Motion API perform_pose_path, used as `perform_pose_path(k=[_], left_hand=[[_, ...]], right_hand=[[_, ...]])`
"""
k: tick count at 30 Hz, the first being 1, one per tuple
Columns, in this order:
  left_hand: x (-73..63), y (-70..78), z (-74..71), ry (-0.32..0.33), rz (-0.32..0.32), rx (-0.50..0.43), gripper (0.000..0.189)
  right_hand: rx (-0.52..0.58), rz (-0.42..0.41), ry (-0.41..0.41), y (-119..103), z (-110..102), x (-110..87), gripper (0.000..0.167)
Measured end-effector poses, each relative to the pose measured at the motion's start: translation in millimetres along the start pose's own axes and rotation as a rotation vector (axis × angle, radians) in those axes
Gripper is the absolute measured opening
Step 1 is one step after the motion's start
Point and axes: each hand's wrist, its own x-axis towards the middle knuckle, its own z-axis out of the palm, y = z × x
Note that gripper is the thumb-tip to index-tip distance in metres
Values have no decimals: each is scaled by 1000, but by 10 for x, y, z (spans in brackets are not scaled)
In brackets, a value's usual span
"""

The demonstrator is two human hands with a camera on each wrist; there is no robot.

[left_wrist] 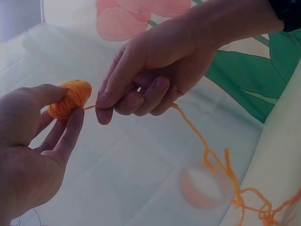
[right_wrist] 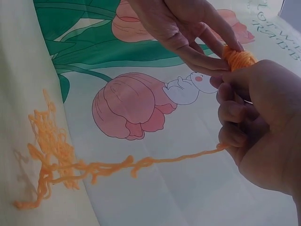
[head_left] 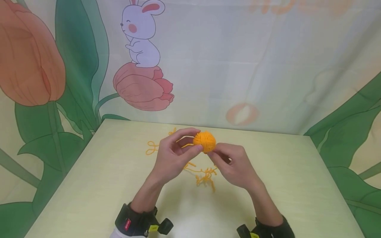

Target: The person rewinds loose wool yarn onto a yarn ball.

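A small ball of orange yarn (head_left: 204, 141) is held up above the table, wound in tight strands. My left hand (head_left: 174, 155) grips it from the left between thumb and fingertips. Close by on the right, my right hand (head_left: 235, 163) pinches the yarn strand, and a short length runs from its fingertips to the ball in the left wrist view. From the underside of that hand the strand (left_wrist: 193, 127) hangs down toward a loose tangle. The tangled yarn (right_wrist: 51, 136) lies on the table in the right wrist view.
Loose yarn loops (head_left: 151, 147) lie on the pale table (head_left: 98, 185) left of the hands. A knotted clump of yarn (head_left: 206, 178) is below them. Behind the table hangs a printed cloth (head_left: 276, 76) with tulips and a rabbit. Each wrist wears a black strap.
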Motion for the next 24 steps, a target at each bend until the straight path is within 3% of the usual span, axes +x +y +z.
perform_pose_path(k=[13,24], left_hand=[[8,-44,7,31,11,79,39],[10,-83,11,15,37,174,41]], right_hand=[[-97,-100,-16,-106,-41,-15,16],[-45,-109,-5,-247,-123,-29,21]])
